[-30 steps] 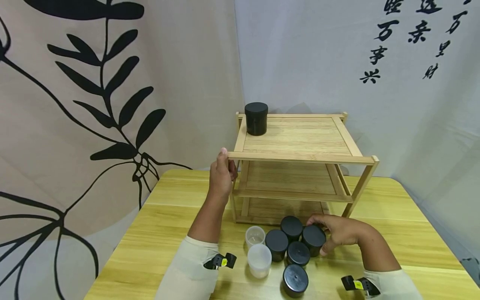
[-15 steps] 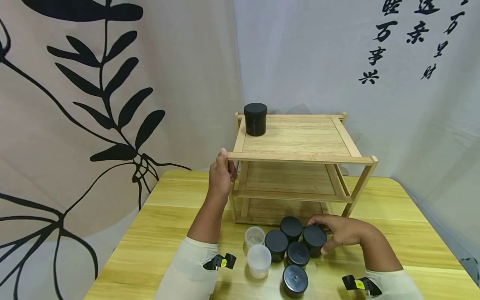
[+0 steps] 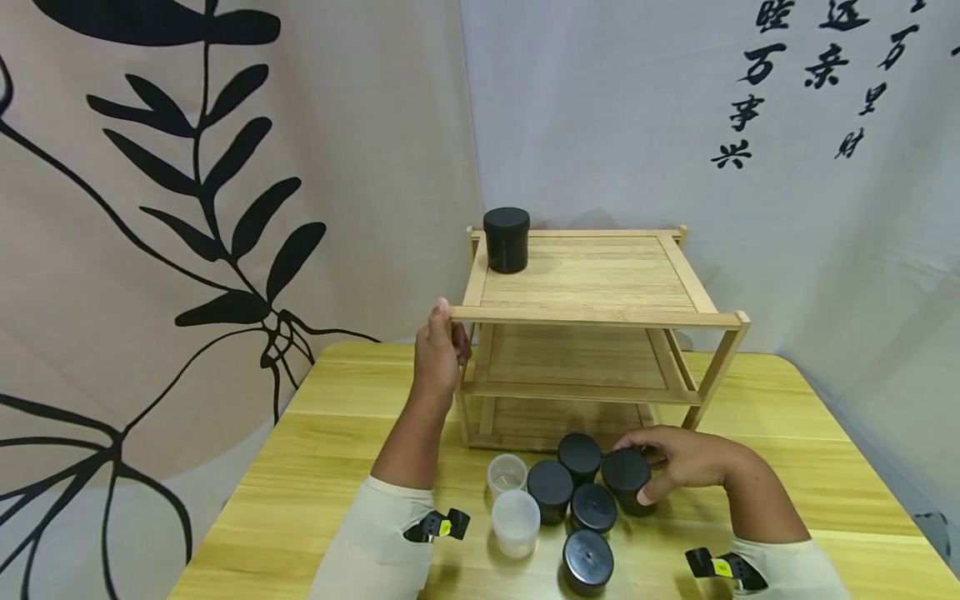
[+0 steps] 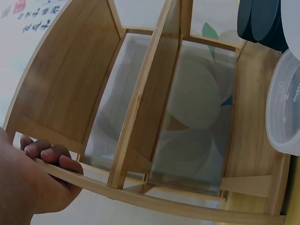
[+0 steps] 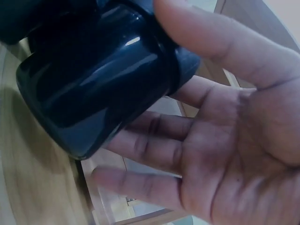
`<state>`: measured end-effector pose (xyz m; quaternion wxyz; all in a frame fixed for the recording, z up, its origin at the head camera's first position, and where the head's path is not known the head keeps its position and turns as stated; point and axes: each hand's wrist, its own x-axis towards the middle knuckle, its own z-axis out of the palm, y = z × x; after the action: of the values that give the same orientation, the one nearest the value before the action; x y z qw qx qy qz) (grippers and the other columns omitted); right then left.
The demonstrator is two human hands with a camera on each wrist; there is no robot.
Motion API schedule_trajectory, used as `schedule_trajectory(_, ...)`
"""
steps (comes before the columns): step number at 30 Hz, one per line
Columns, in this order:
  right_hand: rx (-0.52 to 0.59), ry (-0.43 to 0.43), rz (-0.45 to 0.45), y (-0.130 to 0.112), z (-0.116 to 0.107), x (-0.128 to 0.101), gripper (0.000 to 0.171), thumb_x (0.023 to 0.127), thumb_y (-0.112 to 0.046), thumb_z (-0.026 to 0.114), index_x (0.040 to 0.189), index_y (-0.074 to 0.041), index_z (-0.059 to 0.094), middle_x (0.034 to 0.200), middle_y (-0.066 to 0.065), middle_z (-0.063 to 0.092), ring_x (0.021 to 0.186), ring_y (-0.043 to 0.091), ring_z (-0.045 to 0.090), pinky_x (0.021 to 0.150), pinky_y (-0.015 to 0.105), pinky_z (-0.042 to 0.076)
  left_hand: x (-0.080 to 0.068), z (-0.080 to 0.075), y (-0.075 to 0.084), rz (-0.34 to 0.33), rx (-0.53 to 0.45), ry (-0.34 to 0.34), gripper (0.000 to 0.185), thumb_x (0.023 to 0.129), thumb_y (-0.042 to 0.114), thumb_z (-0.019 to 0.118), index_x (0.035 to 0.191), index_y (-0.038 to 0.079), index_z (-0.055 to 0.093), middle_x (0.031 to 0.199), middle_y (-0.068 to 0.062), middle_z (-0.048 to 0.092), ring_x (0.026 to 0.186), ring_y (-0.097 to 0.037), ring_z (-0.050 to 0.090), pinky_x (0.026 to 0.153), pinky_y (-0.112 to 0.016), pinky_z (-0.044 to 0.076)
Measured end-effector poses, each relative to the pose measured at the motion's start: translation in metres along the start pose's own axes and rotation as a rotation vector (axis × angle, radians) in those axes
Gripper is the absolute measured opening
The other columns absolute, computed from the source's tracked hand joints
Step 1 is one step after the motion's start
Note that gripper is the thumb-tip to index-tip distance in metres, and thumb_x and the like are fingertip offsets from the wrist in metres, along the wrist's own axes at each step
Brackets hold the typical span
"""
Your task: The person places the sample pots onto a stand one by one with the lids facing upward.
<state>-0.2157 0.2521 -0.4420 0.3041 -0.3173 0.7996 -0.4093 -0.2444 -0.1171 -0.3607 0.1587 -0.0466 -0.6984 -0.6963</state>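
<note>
A three-tier wooden shelf [image 3: 592, 317] stands on the table, and my left hand [image 3: 441, 350] grips its front left post just under the top board. In the left wrist view, the fingers [image 4: 51, 152] curl around that wooden post. My right hand [image 3: 686, 462] holds a black lidded jar [image 3: 627, 472] at the right of a cluster, thumb on one side and fingers on the other. In the right wrist view the thumb lies at the lid of this glossy jar [image 5: 101, 79]. Close beside it are other black jars, among them one jar [image 3: 580, 456] nearest the shelf.
One black jar [image 3: 507, 240] stands on the top tier at the back left. Two translucent cups [image 3: 516, 518] sit left of the black jars, and another black jar [image 3: 588, 560] is nearest the front. Printed cloth [image 3: 600, 117] hangs behind the wooden table [image 3: 337, 433].
The held jar and my right hand have shifted slightly to the right relative to the other jars. My left hand keeps its grip on the shelf. The head view has turned a little.
</note>
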Motion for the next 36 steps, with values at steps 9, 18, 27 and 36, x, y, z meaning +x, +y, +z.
schedule_trajectory(9,0.030,0.006,0.015,-0.0013,-0.0008,-0.0041,0.059,0.086,-0.012,0.085,0.141,-0.002,0.066,0.127,0.012,0.074,0.119,0.028,0.066,0.098,0.049,0.050,0.0000,0.0005,0.0000,-0.004,-0.009,0.009,0.060,0.115,0.050,0.029,0.068,0.014,0.041,0.062,0.002,0.039,0.056,-0.014,0.033,0.055,-0.028,0.030)
schedule_trajectory(18,0.025,0.002,0.046,-0.0024,-0.0009,-0.0049,0.057,0.088,-0.016,0.085,0.139,-0.001,0.067,0.125,0.012,0.074,0.114,0.029,0.066,0.093,0.040,0.052,0.0003,0.0002,-0.0016,0.011,-0.028,0.009,0.060,0.115,0.049,0.029,0.068,0.014,0.042,0.061,0.003,0.037,0.055,-0.013,0.032,0.055,-0.028,0.029)
schedule_trajectory(27,0.012,0.006,0.044,-0.0029,-0.0021,-0.0052,0.060,0.088,-0.017,0.084,0.141,0.001,0.063,0.126,0.013,0.071,0.116,0.030,0.065,0.096,0.043,0.051,0.0001,-0.0005,-0.0010,0.015,-0.020,0.010,0.061,0.116,0.048,0.028,0.067,0.014,0.041,0.061,0.003,0.037,0.054,-0.013,0.032,0.054,-0.027,0.030)
schedule_trajectory(36,0.041,0.035,0.079,-0.0089,0.0005,-0.0063,0.059,0.086,-0.017,0.086,0.137,0.001,0.062,0.123,0.014,0.069,0.106,0.028,0.064,0.086,0.038,0.055,0.0010,0.0004,-0.0014,0.021,-0.020,0.003,0.060,0.115,0.047,0.029,0.067,0.014,0.041,0.060,0.003,0.037,0.054,-0.013,0.031,0.054,-0.027,0.029)
